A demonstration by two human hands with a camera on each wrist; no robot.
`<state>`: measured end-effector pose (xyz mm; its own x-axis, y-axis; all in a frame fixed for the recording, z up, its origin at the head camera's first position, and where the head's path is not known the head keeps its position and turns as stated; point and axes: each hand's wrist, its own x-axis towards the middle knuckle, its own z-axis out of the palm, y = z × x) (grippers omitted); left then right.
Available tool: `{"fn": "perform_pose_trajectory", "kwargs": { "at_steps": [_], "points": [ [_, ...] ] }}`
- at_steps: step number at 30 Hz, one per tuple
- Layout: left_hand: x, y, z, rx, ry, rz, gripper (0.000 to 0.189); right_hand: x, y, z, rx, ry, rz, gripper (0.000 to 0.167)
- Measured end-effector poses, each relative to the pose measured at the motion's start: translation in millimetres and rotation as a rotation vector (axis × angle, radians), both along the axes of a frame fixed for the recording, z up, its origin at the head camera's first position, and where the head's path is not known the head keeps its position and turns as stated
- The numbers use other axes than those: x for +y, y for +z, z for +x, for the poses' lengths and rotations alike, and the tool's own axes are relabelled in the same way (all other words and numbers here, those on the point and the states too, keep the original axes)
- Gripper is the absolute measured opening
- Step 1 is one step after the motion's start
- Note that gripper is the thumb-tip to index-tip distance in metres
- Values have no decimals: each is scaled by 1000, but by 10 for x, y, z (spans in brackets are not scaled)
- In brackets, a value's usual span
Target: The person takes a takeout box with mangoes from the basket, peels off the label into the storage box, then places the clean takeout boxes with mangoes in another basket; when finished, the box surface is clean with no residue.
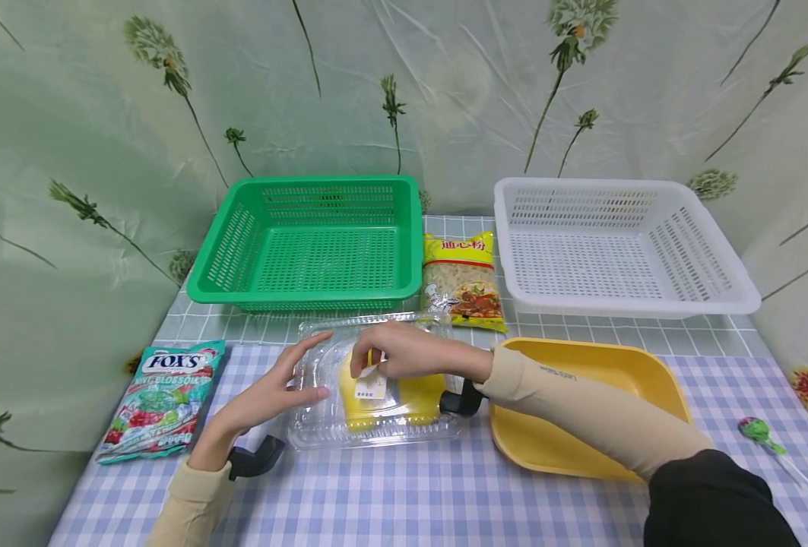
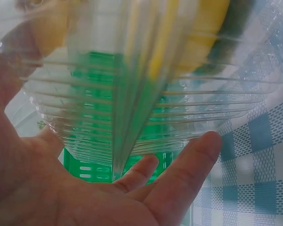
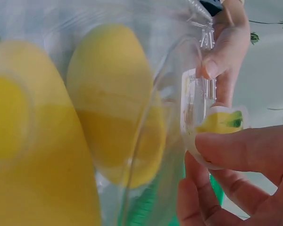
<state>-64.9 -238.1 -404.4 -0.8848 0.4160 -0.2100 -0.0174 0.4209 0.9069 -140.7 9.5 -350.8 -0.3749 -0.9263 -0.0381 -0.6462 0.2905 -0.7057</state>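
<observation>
A clear plastic clamshell box (image 1: 321, 429) with yellow mangoes (image 1: 420, 395) inside lies on the checked cloth. My left hand (image 1: 270, 391) holds it by its left end, thumb over the lid; in the left wrist view, fingers (image 2: 186, 176) reach along the ridged side. Over the lid, my right hand (image 1: 407, 351) pinches a white paper label (image 1: 371, 387) between thumb and fingertips. The right wrist view shows the label's lifted part (image 3: 221, 121) curling up in the pinch, printed with yellow and green, while another part lies against the lid.
Behind the box stand a green basket (image 1: 308, 295) and a white basket (image 1: 622, 305), with a pasta bag (image 1: 464, 281) between them. A yellow tray (image 1: 513, 448) sits under my right forearm. A FOX'S candy bag (image 1: 164, 403) lies left, a lollipop (image 1: 755, 430) far right.
</observation>
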Motion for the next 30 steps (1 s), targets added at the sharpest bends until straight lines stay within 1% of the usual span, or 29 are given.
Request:
{"fn": "perform_pose_trajectory", "kwargs": {
  "at_steps": [7,12,17,20,24,30],
  "points": [
    [4,11,4,-6,1,7,75,62,12,8,-61,17,-37,35],
    [10,14,4,-4,1,-7,75,111,48,10,-106,45,-71,33],
    [7,17,1,17,-8,-19,75,151,75,18,-90,63,-102,31],
    [2,20,3,11,-5,-8,75,165,83,24,-73,67,-121,34],
    [-3,14,2,0,-1,5,74,189,97,31,-76,67,-135,35],
    [-1,1,1,4,1,-1,74,308,165,14,-100,29,-132,31]
  ]
}}
